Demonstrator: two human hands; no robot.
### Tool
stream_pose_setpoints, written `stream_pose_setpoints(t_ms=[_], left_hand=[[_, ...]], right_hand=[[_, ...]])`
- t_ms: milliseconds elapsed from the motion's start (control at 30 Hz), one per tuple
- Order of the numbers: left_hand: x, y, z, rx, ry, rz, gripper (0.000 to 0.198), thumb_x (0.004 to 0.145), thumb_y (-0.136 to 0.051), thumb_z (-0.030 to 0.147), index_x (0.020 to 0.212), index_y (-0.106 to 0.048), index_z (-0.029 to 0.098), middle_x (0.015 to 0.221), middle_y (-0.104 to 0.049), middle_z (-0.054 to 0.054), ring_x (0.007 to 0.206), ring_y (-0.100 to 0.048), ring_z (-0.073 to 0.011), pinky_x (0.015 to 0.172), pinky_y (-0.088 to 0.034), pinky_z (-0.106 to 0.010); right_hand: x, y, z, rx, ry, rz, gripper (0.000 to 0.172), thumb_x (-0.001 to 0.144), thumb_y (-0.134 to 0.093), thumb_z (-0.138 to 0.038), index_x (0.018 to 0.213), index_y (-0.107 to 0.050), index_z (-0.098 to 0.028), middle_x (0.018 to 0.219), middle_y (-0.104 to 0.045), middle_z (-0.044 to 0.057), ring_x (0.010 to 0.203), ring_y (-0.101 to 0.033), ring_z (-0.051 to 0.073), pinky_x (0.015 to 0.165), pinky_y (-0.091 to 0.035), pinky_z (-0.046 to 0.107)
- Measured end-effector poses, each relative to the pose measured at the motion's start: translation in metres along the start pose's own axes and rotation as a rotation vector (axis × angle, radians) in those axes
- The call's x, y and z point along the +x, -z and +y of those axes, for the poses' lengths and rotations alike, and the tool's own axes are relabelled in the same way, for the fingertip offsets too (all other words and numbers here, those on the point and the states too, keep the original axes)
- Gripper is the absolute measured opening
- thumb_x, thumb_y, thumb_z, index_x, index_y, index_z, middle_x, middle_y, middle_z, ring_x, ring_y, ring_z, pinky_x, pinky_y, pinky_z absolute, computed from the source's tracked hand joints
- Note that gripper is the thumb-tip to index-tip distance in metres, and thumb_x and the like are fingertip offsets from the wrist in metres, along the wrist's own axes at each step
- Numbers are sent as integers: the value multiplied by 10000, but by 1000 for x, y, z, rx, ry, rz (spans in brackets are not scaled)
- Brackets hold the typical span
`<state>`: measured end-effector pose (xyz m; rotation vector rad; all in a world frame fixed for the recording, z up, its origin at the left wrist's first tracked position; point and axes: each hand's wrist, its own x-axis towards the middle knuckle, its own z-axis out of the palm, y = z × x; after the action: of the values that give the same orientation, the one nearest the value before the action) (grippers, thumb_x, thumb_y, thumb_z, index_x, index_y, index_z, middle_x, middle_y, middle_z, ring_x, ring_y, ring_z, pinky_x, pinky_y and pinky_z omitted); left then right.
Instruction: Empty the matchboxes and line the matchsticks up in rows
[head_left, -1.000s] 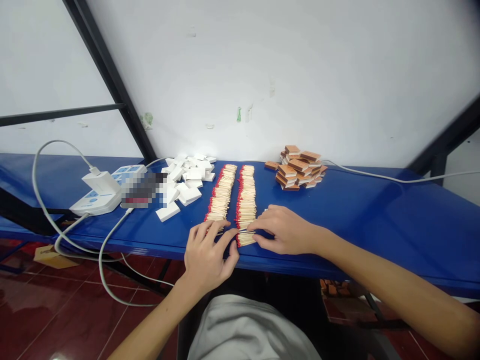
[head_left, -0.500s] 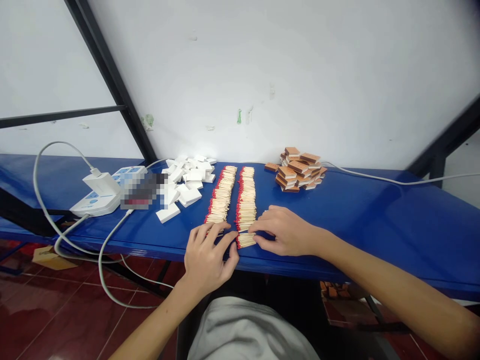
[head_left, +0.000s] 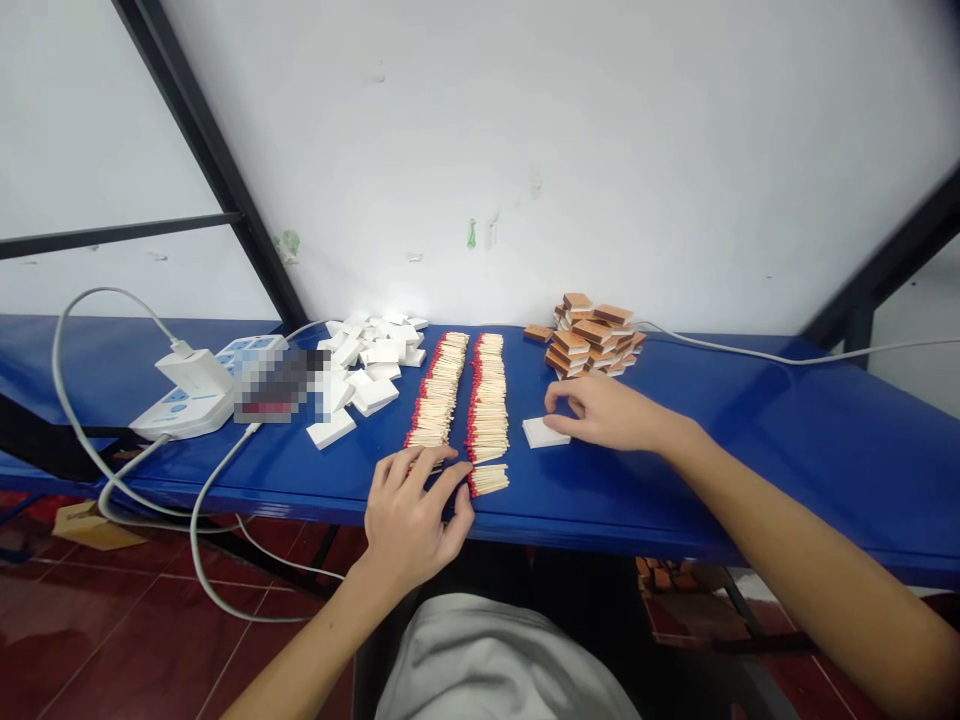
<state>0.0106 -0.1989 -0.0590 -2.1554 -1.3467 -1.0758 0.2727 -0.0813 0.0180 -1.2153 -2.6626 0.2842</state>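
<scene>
My left hand (head_left: 420,510) rests over the near ends of two match rows, its fingers bent and spread, gripping nothing. Its index fingertip is beside the red heads of a small bunch of matches (head_left: 491,480), set slightly apart from the right match row (head_left: 489,400). The left match row (head_left: 439,395) runs beneath its other fingertips. My right hand (head_left: 607,412) is over a white matchbox tray (head_left: 541,434) lying on the table. Thumb and index finger are apart at the tray's right side, the thumb seeming to touch it; the other fingers are partly hidden.
A heap of white trays (head_left: 375,365) lies at the back left, beside a power strip (head_left: 195,400) with cables. Brown matchbox covers (head_left: 596,335) are piled at the back right. The blue table (head_left: 712,430) meets a white wall, and dark metal posts flank it.
My right hand has left the near matches and moved up and right to the white tray, now visible. A gap now separates the small bunch from its row. My left hand stays.
</scene>
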Motion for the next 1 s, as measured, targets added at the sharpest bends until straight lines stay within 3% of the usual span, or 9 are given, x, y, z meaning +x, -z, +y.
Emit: stream_pose_setpoints(t_ms=[167,467,800,1000], left_hand=[[-1,1,0,-4,0,1,199,839,-619,177,981,-743,242,1051,-734,-42,963,-595,-246,823,-430,-400],[0,2,1,-2,-12,-19,227,840,-619,172,1011,-745,251,1060,-726,-41,963,-590,-244,817,-432,-394],[-1,3,-1,-4,-21,-63,255,854,-582,162,1030,-745,251,1102,-713,-50,970,-586,-244,811,-423,-399],[0,3,-1,-19,-24,-61,238,846,-590,148,1007,-739,241,1097,-715,-49,970,-586,-249,815,-420,-399]], right_hand=[[1,-9,-13,-23,86,13,230,910,-573,-384,892,-679,-180,616,-600,-2,568,-513,138,587,-286,263],[2,-19,-21,-30,168,37,195,943,-535,-327,892,-673,-199,788,-705,20,694,-604,153,632,-306,264],[3,-22,-24,-14,154,23,203,936,-541,-300,877,-702,-191,664,-651,2,579,-535,127,594,-292,263],[5,-24,-23,149,153,9,181,913,-585,-293,860,-708,-172,614,-583,-26,540,-471,98,585,-308,238]])
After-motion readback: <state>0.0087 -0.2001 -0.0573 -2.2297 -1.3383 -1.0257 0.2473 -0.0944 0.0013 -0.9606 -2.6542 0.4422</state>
